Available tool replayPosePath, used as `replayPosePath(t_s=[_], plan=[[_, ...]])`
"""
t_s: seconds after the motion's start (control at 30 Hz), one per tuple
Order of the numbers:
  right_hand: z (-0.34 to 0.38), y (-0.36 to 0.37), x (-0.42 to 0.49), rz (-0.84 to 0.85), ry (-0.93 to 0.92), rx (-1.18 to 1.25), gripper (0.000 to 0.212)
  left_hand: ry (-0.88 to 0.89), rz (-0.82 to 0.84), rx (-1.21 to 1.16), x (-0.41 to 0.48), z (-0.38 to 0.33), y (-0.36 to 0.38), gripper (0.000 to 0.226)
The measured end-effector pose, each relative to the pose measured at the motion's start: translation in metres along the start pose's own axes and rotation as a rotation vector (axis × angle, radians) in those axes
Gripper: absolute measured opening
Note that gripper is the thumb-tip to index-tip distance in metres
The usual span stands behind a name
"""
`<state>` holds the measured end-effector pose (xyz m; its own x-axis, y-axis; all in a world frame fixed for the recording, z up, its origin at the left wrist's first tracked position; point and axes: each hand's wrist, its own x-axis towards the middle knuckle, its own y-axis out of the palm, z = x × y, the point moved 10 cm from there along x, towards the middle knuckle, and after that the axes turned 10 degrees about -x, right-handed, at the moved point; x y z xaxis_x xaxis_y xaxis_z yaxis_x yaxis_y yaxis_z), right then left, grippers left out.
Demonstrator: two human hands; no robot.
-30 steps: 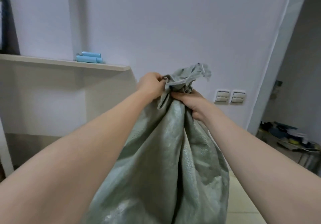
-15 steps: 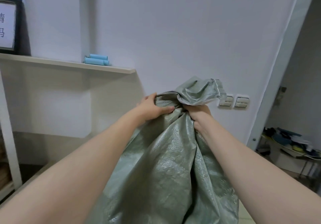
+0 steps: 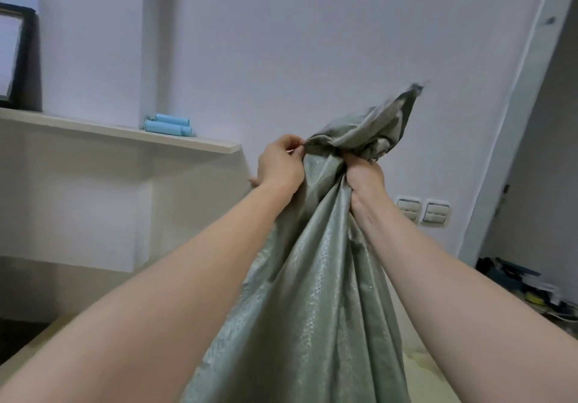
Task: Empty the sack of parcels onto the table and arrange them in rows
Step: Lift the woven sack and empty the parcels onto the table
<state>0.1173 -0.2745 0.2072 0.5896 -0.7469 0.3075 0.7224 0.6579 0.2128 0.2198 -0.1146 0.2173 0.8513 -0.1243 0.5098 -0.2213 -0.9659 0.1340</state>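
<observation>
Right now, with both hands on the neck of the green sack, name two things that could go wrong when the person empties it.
1. The left hand only pinches the mouth edge of the sack, while the right hand clamps the neck. The shiny fabric might slip and the contents spill all at once.
2. The shelf with blue rolls lies to the left, beyond the hands. A wide swing might knock them off.

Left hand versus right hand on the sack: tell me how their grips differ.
The left hand pinches the woven sack at its mouth edge with its fingertips; the right hand fists round the gathered neck. The left hand sits slightly higher than the right hand. Both hold the same sack.
</observation>
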Motion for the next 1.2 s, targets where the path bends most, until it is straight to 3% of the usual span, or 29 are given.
replayPosePath(t_s=[0.27, 0.43, 0.53, 0.57, 0.67, 0.73, 0.77, 0.83, 0.97, 1.03, 1.13, 1.2], plan=[[-0.067, -0.005, -0.014, 0.070, 0.222, -0.157, 0.027, -0.060, 0.048, 0.227, -0.018, 0.044, -0.008, 0.021], [-0.032, -0.026, -0.015, -0.002, 0.087, -0.132, 0.024, 0.095, -0.009, 0.237, -0.023, -0.014, -0.007, 0.017], [-0.024, -0.032, -0.027, 0.026, 0.101, -0.208, 0.017, 0.062, 0.146, 0.309, -0.036, -0.012, 0.007, 0.013], [-0.032, -0.035, -0.032, 0.043, 0.147, -0.245, 0.015, 0.013, 0.206, 0.343, -0.043, -0.002, 0.010, 0.018], [-0.063, -0.053, -0.050, 0.042, 0.279, -0.331, 0.020, -0.226, 0.382, 0.281, -0.076, 0.032, 0.011, 0.068], [-0.083, -0.069, -0.062, 0.016, 0.334, -0.342, 0.033, -0.263, 0.533, 0.419, -0.100, 0.049, 0.012, 0.079], [-0.092, -0.075, -0.067, 0.005, 0.348, -0.360, 0.035, -0.208, 0.599, 0.562, -0.110, 0.052, 0.012, 0.070], [-0.103, -0.080, -0.080, 0.034, 0.361, -0.414, 0.036, -0.074, 0.579, 0.690, -0.117, 0.047, 0.013, 0.036], [-0.100, -0.077, -0.098, 0.120, 0.349, -0.416, 0.035, 0.052, 0.400, 0.704, -0.123, 0.018, 0.008, 0.028], [-0.097, -0.080, -0.109, 0.193, 0.362, -0.458, 0.048, 0.020, 0.409, 0.661, -0.129, 0.025, 0.005, 0.024], [-0.101, -0.098, -0.127, 0.247, 0.414, -0.602, 0.072, -0.097, 0.366, 0.661, -0.145, 0.048, -0.016, 0.084], [-0.106, -0.105, -0.135, 0.278, 0.423, -0.593, 0.091, -0.196, 0.315, 0.696, -0.158, 0.061, -0.032, 0.110]])
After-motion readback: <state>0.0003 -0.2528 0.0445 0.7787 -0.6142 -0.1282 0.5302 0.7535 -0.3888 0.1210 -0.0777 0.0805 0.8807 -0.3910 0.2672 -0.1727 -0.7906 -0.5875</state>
